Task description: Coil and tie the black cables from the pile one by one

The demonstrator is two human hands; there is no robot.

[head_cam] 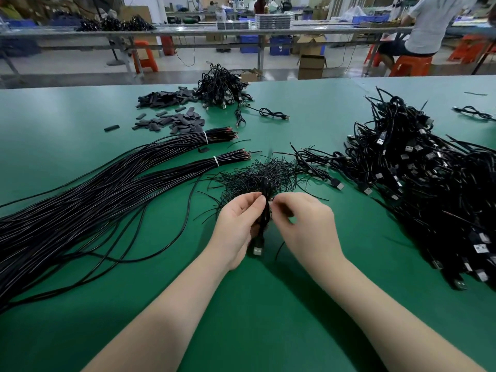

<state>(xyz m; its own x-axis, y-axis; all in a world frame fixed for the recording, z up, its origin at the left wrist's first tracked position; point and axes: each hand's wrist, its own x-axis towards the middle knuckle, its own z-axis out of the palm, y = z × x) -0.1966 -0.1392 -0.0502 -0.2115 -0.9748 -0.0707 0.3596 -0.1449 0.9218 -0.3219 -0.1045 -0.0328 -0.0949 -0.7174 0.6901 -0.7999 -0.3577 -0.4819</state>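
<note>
At the centre of the frame the left hand holds a coiled black USB cable upright above the green worktop, fingers curled around the bundle, its silver plug hanging at the bottom. The right hand pinches at the top of the coil beside the left thumb, apparently twisting a thin black wire tie around it; the tie itself is too fine to make out between the fingers. Just behind the hands lies a heap of loose black twist ties.

Judging by the layout, the work is partly done. The large pile of black USB cables at the right of the frame looks like finished, tied coils, and a smaller heap of black cables sits at upper centre. At the left, long straight black cables in banded bundles still wait, so plenty appears left.

No brand, label or writing is readable; small marks on the plugs are too blurred.
</note>
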